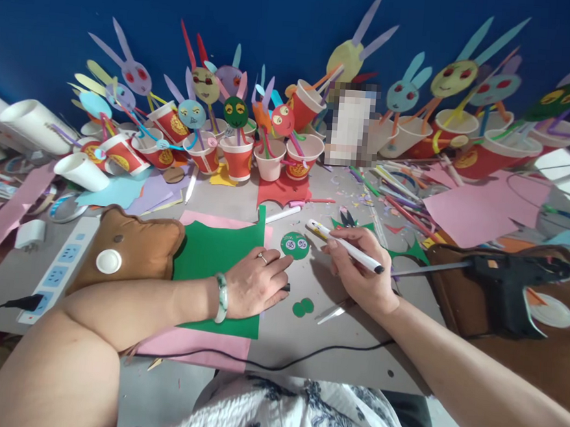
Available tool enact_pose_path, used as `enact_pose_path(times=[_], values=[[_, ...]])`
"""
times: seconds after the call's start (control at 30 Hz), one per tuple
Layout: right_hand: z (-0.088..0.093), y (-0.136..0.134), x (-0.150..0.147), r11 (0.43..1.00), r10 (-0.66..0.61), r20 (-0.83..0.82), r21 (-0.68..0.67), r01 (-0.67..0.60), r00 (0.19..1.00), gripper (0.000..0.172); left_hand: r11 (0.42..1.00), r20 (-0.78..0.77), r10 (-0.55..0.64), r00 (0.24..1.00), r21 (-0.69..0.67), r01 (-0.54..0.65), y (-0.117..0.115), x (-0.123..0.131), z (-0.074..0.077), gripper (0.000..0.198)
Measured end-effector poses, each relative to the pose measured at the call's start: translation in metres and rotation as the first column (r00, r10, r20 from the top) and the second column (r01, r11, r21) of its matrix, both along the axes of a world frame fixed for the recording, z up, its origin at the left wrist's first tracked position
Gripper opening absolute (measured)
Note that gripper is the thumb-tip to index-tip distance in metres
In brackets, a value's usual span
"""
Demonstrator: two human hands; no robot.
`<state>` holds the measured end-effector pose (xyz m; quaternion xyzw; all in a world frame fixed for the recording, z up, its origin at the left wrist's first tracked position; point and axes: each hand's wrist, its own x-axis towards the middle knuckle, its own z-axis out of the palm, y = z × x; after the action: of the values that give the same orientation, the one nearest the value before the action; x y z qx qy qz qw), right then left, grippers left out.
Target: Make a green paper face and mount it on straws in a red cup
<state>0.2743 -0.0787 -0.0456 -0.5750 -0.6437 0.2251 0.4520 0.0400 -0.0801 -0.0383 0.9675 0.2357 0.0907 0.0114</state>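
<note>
My right hand (362, 268) grips a white marker (339, 241) with a black end, slanting above the table. Just left of it lies a green paper disc (295, 245) with two pale round eyes drawn on. My left hand (258, 283) rests partly on a green paper sheet (214, 251), its fingertips at the disc's lower edge. A small black cap-like piece (287, 287) pokes out between its curled fingers. Two small joined green circles (302, 307) lie below the disc. Pointed metal blades (333, 312) lie beneath my right wrist; their handle is hidden.
Red and white paper cups (237, 157) with paper rabbit faces line the back. A glue gun (509, 288) lies right on a brown cushion. A power strip (59, 269) and brown pillow (136, 248) stand left. A black cable (304, 363) crosses the front; paper scraps surround.
</note>
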Motion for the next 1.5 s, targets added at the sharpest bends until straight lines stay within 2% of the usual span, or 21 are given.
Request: enact_pose_path(times=[0.13, 0.33, 0.57, 0.8, 1.03, 1.5], values=[[0.0065, -0.0014, -0.0021, 1.0, 0.017, 0.033, 0.001, -0.017, 0.999, 0.014, 1.0, -0.01, 0.004, 1.0, -0.017, -0.004, 0.0001, -0.0001, 0.0002, 0.028], [0.0043, -0.0009, -0.003, 1.0, 0.031, 0.048, -0.005, -0.031, 0.998, 0.014, 1.0, -0.007, 0.012, 1.0, -0.025, -0.012, 0.0, 0.0008, 0.0001, 0.027], [0.0085, -0.0023, -0.0048, 0.999, 0.047, 0.112, -0.011, -0.046, 0.993, 0.003, 0.999, -0.004, 0.016, 1.0, -0.034, -0.016, -0.0003, 0.0012, 0.0014, 0.027], [0.0088, -0.004, -0.0037, 0.988, 0.152, 0.146, -0.02, -0.151, 0.977, 0.008, 0.998, 0.025, 0.019, 1.0, -0.064, -0.018, -0.0004, 0.0009, 0.0008, 0.025], [0.0057, -0.0027, -0.0036, 0.985, 0.168, 0.193, 0.017, -0.174, 0.967, 0.005, 0.999, 0.064, -0.004, 0.998, -0.051, 0.007, 0.0008, 0.0003, -0.0012, 0.027], [0.0066, -0.001, -0.0049, 0.969, 0.247, 0.223, -0.057, -0.24, 0.943, 0.005, 1.0, 0.092, -0.027, 0.995, -0.004, 0.027, 0.0019, -0.0003, -0.0036, 0.026]])
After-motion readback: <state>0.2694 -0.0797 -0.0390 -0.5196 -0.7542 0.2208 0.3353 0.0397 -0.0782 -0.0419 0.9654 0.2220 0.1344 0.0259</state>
